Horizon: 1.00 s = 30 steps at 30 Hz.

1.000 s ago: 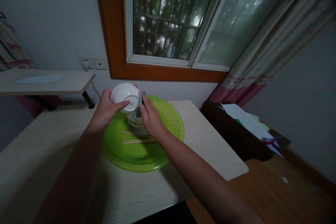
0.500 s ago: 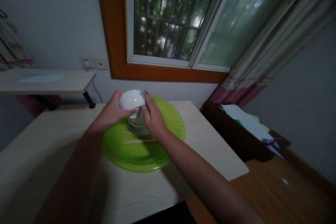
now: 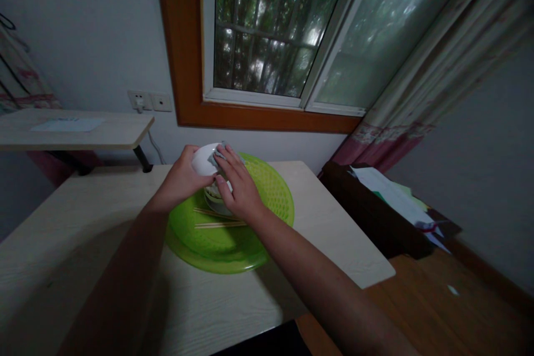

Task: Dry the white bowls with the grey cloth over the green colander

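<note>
A white bowl is tilted in the grip of my left hand, its thumb along the near rim. My right hand presses a grey cloth against the right side of the bowl, fingers closed over the cloth. Directly below stands another bowl with a patterned band, partly hidden by my hands. It rests on a green plastic basket or tray with a lattice pattern. Several wooden chopsticks lie on the tray in front of the lower bowl.
The tray sits on a pale wooden table. A raised shelf with a sheet of paper stands at the left. Behind the table are a wall and a window. A dark box-like piece with papers stands at the right.
My right hand has slid up with the cloth, from the bowl's right edge over its surface. The bowl has turned in my left hand. The tray and chopsticks stay put.
</note>
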### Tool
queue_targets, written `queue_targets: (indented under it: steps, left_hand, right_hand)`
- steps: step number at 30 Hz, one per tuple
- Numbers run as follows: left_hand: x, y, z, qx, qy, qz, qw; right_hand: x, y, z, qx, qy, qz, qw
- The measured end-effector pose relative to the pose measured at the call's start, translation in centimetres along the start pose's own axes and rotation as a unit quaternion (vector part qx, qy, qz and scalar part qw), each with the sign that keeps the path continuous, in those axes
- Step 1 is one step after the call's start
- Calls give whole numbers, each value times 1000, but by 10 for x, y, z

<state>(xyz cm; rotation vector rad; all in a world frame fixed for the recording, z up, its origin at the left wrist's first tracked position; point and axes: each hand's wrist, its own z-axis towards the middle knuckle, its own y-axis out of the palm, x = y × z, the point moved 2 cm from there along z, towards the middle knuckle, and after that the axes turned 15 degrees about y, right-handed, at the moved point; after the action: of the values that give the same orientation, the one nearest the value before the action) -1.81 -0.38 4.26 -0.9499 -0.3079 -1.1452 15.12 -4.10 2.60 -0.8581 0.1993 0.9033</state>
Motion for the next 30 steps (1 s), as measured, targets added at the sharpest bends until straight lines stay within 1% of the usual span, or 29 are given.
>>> queue_targets:
  steps: [3, 6, 9, 12, 15, 18, 22, 25, 28, 30]
  left_hand:
    - [-10, -2, 2, 48, -12, -28, 998]
    - [-18, -4, 3, 91, -28, -86, 992]
    - [-22, -5, 4, 120, -38, -151, 980]
    - [-22, -5, 4, 137, -45, -201, 969]
    - [-20, -5, 3, 138, -53, -210, 966]
    - [-19, -4, 3, 134, -57, -205, 968]
    - [-22, 0, 3, 123, -52, -226, 965]
    - [-25, 2, 2, 112, -51, -249, 961]
    - [-26, 2, -1, 94, -67, -277, 954]
    - [-25, 1, -3, 79, -77, -290, 951]
  right_hand:
    - [0, -1, 0, 8, 10, 18, 1000]
    - [5, -1, 1, 16, 39, 44, 998]
    - [16, 3, 1, 26, 78, 64, 995]
    - [28, 7, 0, 28, 130, 77, 988]
    - [34, 11, 0, 4, 169, 117, 979]
    - [34, 13, 2, -17, 181, 159, 970]
    - [32, 16, 4, -16, 193, 195, 962]
    - [31, 17, 3, -25, 209, 231, 950]
    - [32, 18, 0, -26, 222, 254, 941]
    - [34, 18, -1, -14, 230, 248, 941]
